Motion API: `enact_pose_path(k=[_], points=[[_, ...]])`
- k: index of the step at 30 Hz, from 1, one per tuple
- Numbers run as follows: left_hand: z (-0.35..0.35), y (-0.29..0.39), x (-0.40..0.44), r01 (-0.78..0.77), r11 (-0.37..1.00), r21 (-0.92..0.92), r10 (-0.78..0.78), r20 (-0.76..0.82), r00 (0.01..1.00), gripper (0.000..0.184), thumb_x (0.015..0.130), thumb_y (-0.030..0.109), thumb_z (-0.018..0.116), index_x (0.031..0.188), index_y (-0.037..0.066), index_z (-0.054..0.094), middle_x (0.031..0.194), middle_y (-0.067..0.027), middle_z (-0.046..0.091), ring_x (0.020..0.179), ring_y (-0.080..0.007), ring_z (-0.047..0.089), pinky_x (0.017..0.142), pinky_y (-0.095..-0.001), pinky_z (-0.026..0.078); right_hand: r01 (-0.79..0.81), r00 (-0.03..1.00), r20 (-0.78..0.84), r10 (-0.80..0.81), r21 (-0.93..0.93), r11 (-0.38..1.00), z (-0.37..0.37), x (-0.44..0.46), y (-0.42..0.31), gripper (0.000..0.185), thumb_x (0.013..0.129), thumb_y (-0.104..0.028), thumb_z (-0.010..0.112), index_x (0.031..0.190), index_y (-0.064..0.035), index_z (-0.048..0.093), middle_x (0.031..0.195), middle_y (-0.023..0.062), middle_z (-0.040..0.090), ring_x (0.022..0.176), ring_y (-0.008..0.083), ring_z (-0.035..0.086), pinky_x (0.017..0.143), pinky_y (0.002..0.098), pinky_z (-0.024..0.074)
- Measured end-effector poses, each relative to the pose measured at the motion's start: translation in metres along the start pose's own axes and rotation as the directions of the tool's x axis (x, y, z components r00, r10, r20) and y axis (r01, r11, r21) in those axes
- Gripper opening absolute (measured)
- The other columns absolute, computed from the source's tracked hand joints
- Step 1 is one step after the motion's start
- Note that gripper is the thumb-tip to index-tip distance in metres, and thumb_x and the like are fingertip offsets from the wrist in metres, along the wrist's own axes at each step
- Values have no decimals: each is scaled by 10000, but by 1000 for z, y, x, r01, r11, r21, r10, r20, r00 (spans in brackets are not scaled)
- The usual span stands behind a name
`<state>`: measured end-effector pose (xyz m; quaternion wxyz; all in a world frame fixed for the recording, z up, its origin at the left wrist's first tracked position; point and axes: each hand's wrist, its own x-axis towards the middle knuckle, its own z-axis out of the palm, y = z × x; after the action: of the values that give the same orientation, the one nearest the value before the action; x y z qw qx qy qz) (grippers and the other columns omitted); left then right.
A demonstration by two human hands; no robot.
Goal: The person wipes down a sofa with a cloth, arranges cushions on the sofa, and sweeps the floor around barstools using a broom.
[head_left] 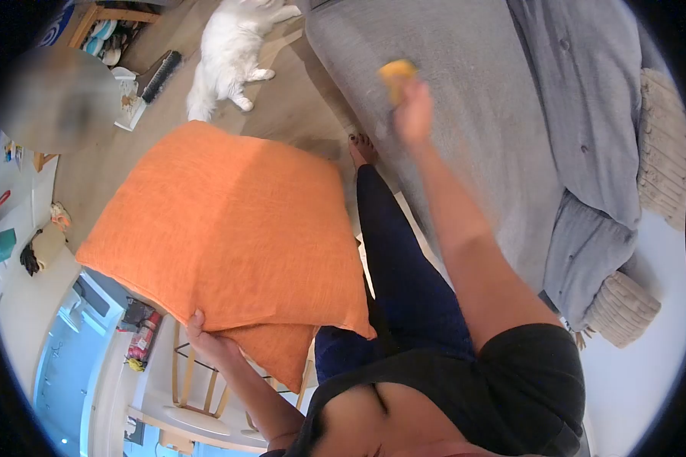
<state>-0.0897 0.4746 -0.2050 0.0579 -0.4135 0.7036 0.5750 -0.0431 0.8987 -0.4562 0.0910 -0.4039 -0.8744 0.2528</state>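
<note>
My left hand (209, 343) grips the near edge of a large orange cushion (229, 221), holding it up in front of my legs. Another orange corner (278, 354) shows beneath it; whether this is a second cushion I cannot tell. My right arm stretches forward over the grey sofa (465, 99). In my right hand (414, 114) is a small yellow object (398, 72), blurred by motion, its kind unclear. The fingers are closed around it, close above the sofa seat; contact with the fabric cannot be made out.
A white cat (232, 57) lies on the wooden floor left of the sofa. A dustpan (132, 103) and a brush (161, 76) lie near a shoe rack (103, 23). Grey back cushions (579, 114) and beige knitted cushions (663, 145) line the sofa's right side. My bare foot (363, 150) stands beside the sofa.
</note>
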Motion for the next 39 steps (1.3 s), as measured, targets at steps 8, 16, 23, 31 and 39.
enact_pose_path(k=[8,16,23,31,39], points=[[-38,9,11,40,998,-46,-39,8,999,541,696,170,594,1162,-62,449,1118,-154,511,1030,-273,514,908,-369,414,397,918,44,-395,-87,914,25,-35,-63,395,731,-22,549,1075,-206,614,1113,34,570,988,254,519,873,385,422],[-67,-20,39,15,999,-48,-14,22,1000,535,714,154,587,1178,-66,436,1126,-149,510,1046,-269,511,914,-377,409,266,946,275,-174,-349,899,48,-43,-22,333,837,-109,460,1152,-177,545,1075,32,525,923,301,516,753,376,487],[-95,-20,53,115,988,-102,-112,36,993,521,720,162,578,1171,-62,444,1129,-140,517,1059,-259,509,922,-371,403,599,800,350,-487,-427,677,55,-52,-75,296,822,-143,490,1109,-180,552,1095,-8,516,919,214,523,700,371,489],[-90,-26,48,129,984,-121,-123,56,991,520,714,153,585,1181,-30,444,1132,-120,519,1066,-258,506,919,-386,407,381,749,661,46,-486,786,95,-101,-19,245,862,-152,481,1054,-89,619,1037,115,604,949,271,593,820,386,484],[-117,17,34,100,963,-252,-77,98,992,524,722,151,580,1187,-43,435,1144,-140,511,1066,-278,505,920,-395,407,-712,688,718,100,696,-93,-38,-96,-115,352,881,-76,419,1231,-34,429,1101,107,569,956,237,587,819,366,492]])
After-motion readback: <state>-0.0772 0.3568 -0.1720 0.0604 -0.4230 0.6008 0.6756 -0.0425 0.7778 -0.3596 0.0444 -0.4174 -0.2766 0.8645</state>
